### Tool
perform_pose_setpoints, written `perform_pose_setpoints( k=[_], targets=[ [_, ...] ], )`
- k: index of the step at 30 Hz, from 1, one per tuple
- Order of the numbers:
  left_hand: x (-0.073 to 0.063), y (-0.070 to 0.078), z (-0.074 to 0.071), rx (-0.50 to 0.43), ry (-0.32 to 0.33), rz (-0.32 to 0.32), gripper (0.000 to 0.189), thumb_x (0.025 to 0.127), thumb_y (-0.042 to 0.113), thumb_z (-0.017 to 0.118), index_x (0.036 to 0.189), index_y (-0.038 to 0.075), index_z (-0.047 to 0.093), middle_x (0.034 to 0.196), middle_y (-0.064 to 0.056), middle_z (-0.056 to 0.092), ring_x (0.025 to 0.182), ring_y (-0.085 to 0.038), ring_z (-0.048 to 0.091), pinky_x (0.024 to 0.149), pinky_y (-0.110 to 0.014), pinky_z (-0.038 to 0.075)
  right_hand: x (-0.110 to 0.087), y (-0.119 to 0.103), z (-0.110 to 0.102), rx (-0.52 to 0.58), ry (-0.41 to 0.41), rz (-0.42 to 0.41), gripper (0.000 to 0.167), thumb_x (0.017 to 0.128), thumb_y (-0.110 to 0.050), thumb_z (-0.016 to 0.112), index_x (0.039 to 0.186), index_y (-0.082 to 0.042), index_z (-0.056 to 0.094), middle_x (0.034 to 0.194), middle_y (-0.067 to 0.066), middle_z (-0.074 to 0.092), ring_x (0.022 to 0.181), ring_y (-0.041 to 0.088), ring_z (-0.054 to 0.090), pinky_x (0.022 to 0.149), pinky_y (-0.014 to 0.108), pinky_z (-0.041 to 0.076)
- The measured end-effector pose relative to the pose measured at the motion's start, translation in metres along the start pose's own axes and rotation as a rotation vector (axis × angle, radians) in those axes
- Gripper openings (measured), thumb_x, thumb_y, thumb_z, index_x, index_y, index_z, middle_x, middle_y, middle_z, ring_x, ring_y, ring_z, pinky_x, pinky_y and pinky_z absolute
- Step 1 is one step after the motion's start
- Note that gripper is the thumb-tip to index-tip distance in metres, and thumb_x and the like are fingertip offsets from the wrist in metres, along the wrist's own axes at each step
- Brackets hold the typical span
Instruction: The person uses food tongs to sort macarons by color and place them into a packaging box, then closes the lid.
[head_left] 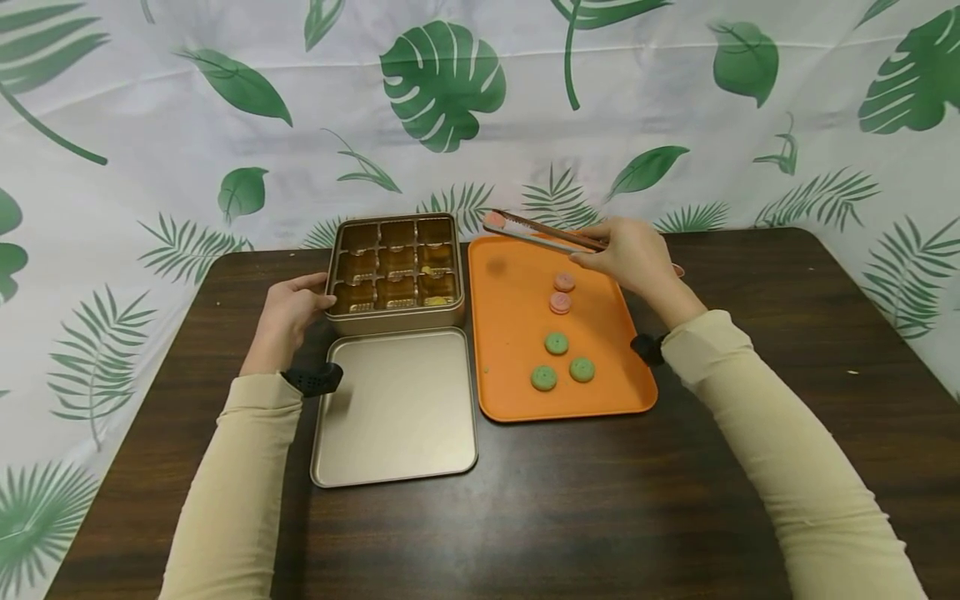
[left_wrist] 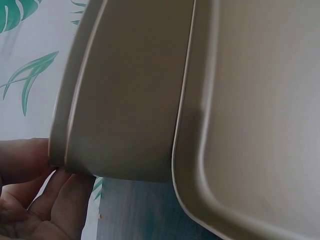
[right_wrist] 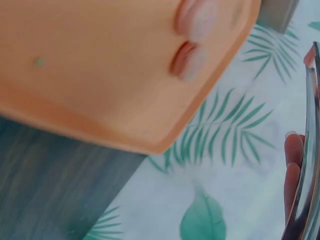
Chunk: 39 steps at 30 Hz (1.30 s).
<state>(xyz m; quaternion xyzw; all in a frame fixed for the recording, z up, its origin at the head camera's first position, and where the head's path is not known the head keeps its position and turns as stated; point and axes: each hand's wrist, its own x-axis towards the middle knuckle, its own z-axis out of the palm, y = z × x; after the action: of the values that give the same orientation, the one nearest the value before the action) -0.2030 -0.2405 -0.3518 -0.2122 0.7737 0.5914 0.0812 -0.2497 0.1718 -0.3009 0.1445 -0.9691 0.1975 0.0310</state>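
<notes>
My right hand (head_left: 633, 254) grips metal tongs (head_left: 551, 233) above the far side of the orange tray (head_left: 517, 400). A pink macaron (head_left: 494, 220) is pinched between the tong tips. On the tray lie two pink macarons (head_left: 561, 293) and three green macarons (head_left: 557, 342). With its thumb at the near left corner, my left hand (head_left: 291, 312) holds the gold square tin (head_left: 442, 317). In the left wrist view, the thumb and fingers of the left hand (left_wrist: 45, 190) meet the tin's edge. A clear divided insert (head_left: 396, 260) lines the tin, with yellow bits in its right compartments.
The tin's lid (head_left: 397, 408) lies flat in front of the tin, left of the tray. All of it rests on a dark wooden table (head_left: 570, 508). Behind hangs a white leaf-print cloth (head_left: 525, 150). Small crumbs dot the tray and table.
</notes>
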Motion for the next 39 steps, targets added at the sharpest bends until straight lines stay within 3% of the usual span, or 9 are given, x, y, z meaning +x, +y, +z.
perform_pose_setpoints(
  k=[6, 9, 18, 25, 32, 39],
  targets=[
    [-0.002, 0.0, -0.001, 0.008, -0.007, 0.005, 0.056, 0.097, 0.002, 0.047, 0.15, 0.009, 0.031, 0.157, -0.014, 0.026, 0.141, -0.028, 0.035, 0.118, -0.037, 0.033, 0.011, -0.018, 0.004, 0.01, -0.034, 0.009, 0.042, 0.089, -0.032, 0.067, 0.128, -0.016, 0.064, 0.119, 0.016, 0.066, 0.088, 0.032, 0.062, 0.063, 0.041, 0.05],
    [-0.002, 0.0, -0.001, 0.007, -0.014, 0.015, 0.056, 0.097, 0.002, 0.046, 0.15, 0.009, 0.031, 0.158, -0.013, 0.022, 0.141, -0.028, 0.035, 0.119, -0.037, 0.032, 0.017, -0.023, 0.01, 0.033, -0.03, 0.005, 0.043, 0.088, -0.032, 0.068, 0.128, -0.016, 0.064, 0.121, 0.015, 0.066, 0.086, 0.03, 0.063, 0.064, 0.039, 0.051],
    [-0.002, 0.001, -0.001, 0.002, -0.018, 0.01, 0.056, 0.097, 0.001, 0.046, 0.15, 0.009, 0.03, 0.158, -0.014, 0.024, 0.141, -0.028, 0.034, 0.119, -0.038, 0.031, 0.03, -0.046, 0.028, 0.081, -0.058, 0.016, 0.044, 0.088, -0.035, 0.068, 0.129, -0.019, 0.062, 0.131, 0.009, 0.062, 0.088, 0.027, 0.065, 0.052, 0.028, 0.039],
    [-0.002, 0.002, -0.001, 0.009, -0.02, 0.011, 0.056, 0.097, 0.002, 0.045, 0.15, 0.008, 0.03, 0.158, -0.014, 0.023, 0.142, -0.028, 0.034, 0.119, -0.037, 0.031, 0.039, -0.066, 0.042, 0.046, -0.105, -0.006, 0.042, 0.089, -0.035, 0.067, 0.127, -0.019, 0.064, 0.123, 0.007, 0.066, 0.087, 0.022, 0.066, 0.051, 0.026, 0.043],
    [-0.001, 0.001, -0.001, 0.01, -0.019, 0.012, 0.056, 0.097, 0.003, 0.047, 0.15, 0.009, 0.03, 0.157, -0.015, 0.026, 0.142, -0.028, 0.034, 0.118, -0.037, 0.033, 0.046, -0.082, 0.055, 0.041, -0.138, 0.028, 0.044, 0.089, -0.037, 0.067, 0.129, -0.02, 0.062, 0.131, 0.002, 0.063, 0.099, 0.02, 0.065, 0.06, 0.031, 0.051],
    [-0.001, 0.002, -0.002, 0.014, -0.01, 0.01, 0.056, 0.097, 0.002, 0.047, 0.15, 0.009, 0.03, 0.156, -0.015, 0.027, 0.141, -0.028, 0.036, 0.117, -0.037, 0.034, 0.051, -0.091, 0.064, 0.045, -0.133, 0.033, 0.042, 0.09, -0.034, 0.067, 0.129, -0.021, 0.063, 0.129, 0.001, 0.064, 0.084, 0.019, 0.067, 0.049, 0.025, 0.038]
  ],
)
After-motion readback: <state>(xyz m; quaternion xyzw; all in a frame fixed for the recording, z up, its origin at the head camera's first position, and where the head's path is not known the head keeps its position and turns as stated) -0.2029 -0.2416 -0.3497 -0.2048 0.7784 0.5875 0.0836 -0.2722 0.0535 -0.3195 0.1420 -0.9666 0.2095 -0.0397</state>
